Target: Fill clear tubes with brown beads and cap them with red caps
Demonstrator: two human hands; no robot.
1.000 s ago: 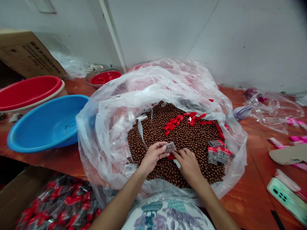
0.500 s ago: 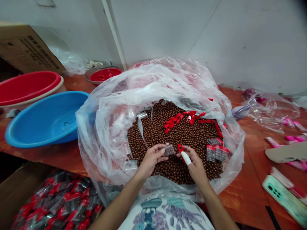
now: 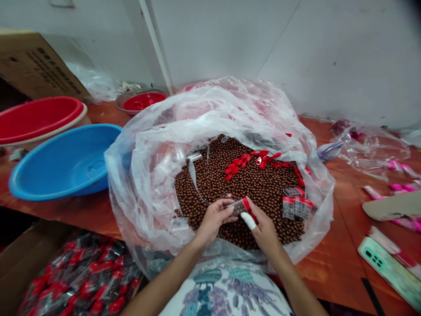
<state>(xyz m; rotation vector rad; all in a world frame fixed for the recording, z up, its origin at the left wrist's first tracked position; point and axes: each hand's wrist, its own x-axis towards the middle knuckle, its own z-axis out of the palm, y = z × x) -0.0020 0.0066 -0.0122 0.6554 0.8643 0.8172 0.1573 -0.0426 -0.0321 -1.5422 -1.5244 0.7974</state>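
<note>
Centrally, a translucent plastic bag surrounds a bed of brown balls. Over this bed, the left hand pinches one end of a small clear container; the right hand closes on the red cap at the other. The container's long axis spans the hands, its capped end angled slightly away from the body.

Backdrop is formed by a pale grey wall, crossed left of centre by a slanting white strip; right of it, a thin seam is faintly traced. Reddish-brown tabletop is set against wall. Room is softly, coolly lit; upper corners are shaded.
</note>
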